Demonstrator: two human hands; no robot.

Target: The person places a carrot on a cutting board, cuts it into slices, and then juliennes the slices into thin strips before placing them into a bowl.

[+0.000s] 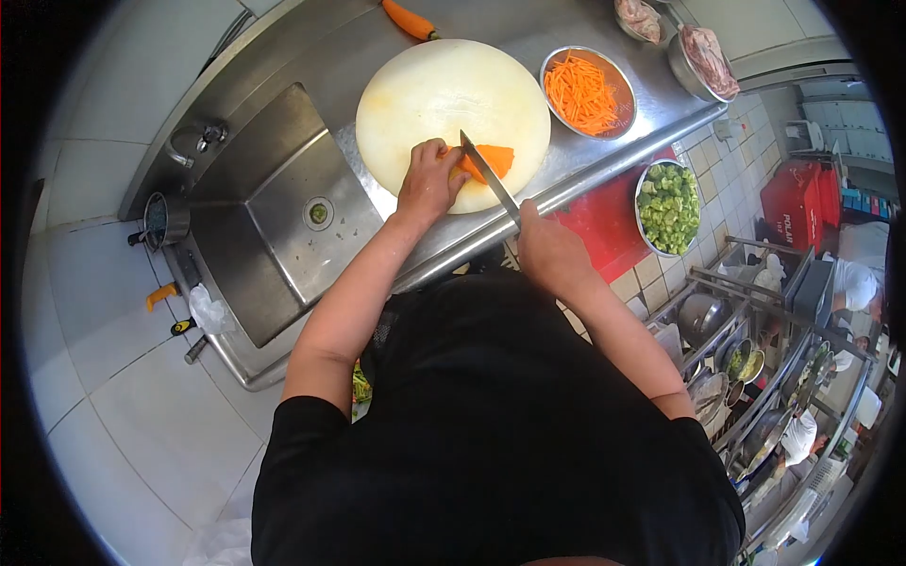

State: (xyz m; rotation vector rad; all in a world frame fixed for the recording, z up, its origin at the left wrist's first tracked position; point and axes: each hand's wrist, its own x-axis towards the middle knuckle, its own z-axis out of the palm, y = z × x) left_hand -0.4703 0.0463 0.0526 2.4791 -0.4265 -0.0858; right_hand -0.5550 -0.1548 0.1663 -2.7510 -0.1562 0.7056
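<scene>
On a round white cutting board (425, 94) lies a fanned-out layer of orange carrot slices (494, 162). My left hand (429, 182) presses its bent fingers on the carrot at the slices' left end. In my right hand (552, 247) is the handle of a kitchen knife (491, 179), its blade pointing up and left across the carrot, close to my left fingertips. A steel bowl of carrot shreds (580, 92) stands right of the board. A whole carrot (411, 19) lies behind the board.
A steel sink (302, 264) with a faucet (198, 141) is at left. Lower right of the counter, a bowl of chopped green vegetables (667, 208) sits by a red surface (604, 222). Bowls of raw meat (706, 61) stand at far right. Metal racks (755, 330) and other people are beyond.
</scene>
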